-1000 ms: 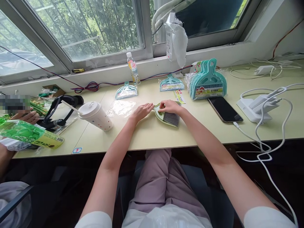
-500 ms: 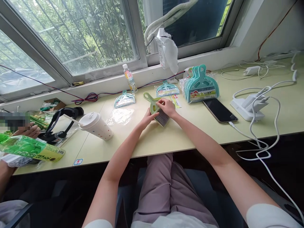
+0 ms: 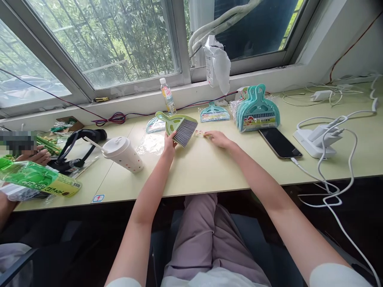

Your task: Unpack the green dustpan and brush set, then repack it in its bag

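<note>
Left hand grips the green brush at its bristle end, raised beside the cup; right hand pinches a label; likely light, rigid plastic, soft bristles; best taken by the handle.

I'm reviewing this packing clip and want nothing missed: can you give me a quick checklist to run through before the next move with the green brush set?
1. Left hand grips the green brush and dustpan set off the desk: ok.
2. Right hand on the paper label lying on the desk: ok; firm pinch: cannot tell.
3. Clear plastic bag flat beside the left hand, within reach: ok.
4. Bag's mouth open: cannot tell.
5. Lidded cup with straw stands close to the left arm, a knock risk: not ok.
6. Phone and its cable apart from both hands: ok.
</note>
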Motion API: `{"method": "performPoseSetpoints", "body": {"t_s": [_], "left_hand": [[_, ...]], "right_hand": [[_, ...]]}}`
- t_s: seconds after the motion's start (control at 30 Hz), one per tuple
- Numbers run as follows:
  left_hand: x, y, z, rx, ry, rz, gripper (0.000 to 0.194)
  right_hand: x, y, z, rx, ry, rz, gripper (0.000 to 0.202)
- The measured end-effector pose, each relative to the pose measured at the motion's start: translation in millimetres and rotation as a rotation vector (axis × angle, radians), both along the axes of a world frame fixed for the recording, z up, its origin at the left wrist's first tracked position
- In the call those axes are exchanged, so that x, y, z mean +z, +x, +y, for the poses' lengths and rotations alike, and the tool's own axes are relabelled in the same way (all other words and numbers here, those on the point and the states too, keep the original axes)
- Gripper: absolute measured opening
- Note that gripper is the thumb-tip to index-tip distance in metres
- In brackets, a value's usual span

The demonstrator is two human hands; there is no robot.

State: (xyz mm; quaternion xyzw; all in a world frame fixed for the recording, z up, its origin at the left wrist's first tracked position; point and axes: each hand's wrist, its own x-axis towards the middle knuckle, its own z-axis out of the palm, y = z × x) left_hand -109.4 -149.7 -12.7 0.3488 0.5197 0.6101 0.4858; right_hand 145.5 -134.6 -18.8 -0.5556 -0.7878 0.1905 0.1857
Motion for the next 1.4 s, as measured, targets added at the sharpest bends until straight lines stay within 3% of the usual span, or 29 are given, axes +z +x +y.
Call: {"method": "performPoseSetpoints", "body": {"t_s": [0.1, 0.27, 0.4, 0.5, 0.63, 0.8, 0.87, 0.97, 1.07, 1.2, 1.27, 1.33, 1.4], "left_hand": [[0.2, -2.7, 2.0, 0.027, 0.009, 0.011, 0.034], [-1.5, -6.4, 6.7, 0.041, 0.032, -0.040, 0.035], [-2.4, -4.2, 7.5, 0.032, 0.009, -0.140, 0.042], [-4.3, 2.2, 4.4, -0.052, -0.018, -0.133, 0.041], [-7.2, 13.4, -3.4, -0.242, 0.058, -0.093, 0.042], [-8.1, 22.0, -12.1, -0.432, 0.108, -0.018, 0.055], [-9.4, 23.9, -13.8, -0.470, 0.148, 0.006, 0.063], [-12.7, 25.8, -13.3, -0.464, 0.202, 0.016, 0.074], [-14.9, 26.6, -10.3, -0.438, 0.223, -0.025, 0.071], [-12.6, 27.0, -7.3, -0.390, 0.244, -0.096, 0.070], [-9.9, 27.3, -7.5, -0.346, 0.266, -0.153, 0.074], [-7.2, 27.4, -8.7, -0.310, 0.281, -0.187, 0.077], [-5.2, 27.3, -10.3, -0.291, 0.290, -0.184, 0.078]], "right_hand": [[5.9, -6.5, -5.5, 0.194, -0.008, 0.105, 0.051], [11.6, 4.1, -5.2, 0.089, -0.136, 0.416, 0.073], [24.8, 17.9, -7.9, 0.229, -0.275, 0.711, 0.059], [38.9, 19.4, -17.0, 0.394, -0.346, 0.776, 0.049], [46.5, 11.4, -25.4, 0.537, -0.425, 0.649, 0.050], [29.4, 3.9, -13.7, 0.220, -0.131, 0.418, 0.044], [22.1, 3.0, -8.0, 0.155, -0.051, 0.379, 0.044], [16.2, 0.9, -3.7, 0.147, 0.064, 0.352, 0.044], [12.9, -3.8, -3.2, 0.132, 0.254, 0.369, 0.053], [5.1, -18.1, -5.8, -0.110, 0.437, 0.596, 0.070], [0.4, -29.4, -9.3, -0.274, 0.363, 0.771, 0.069], [-3.2, -42.3, -14.2, -0.371, 0.140, 0.975, 0.066], [-5.3, -54.2, -19.4, -0.374, -0.128, 1.166, 0.054]]}}
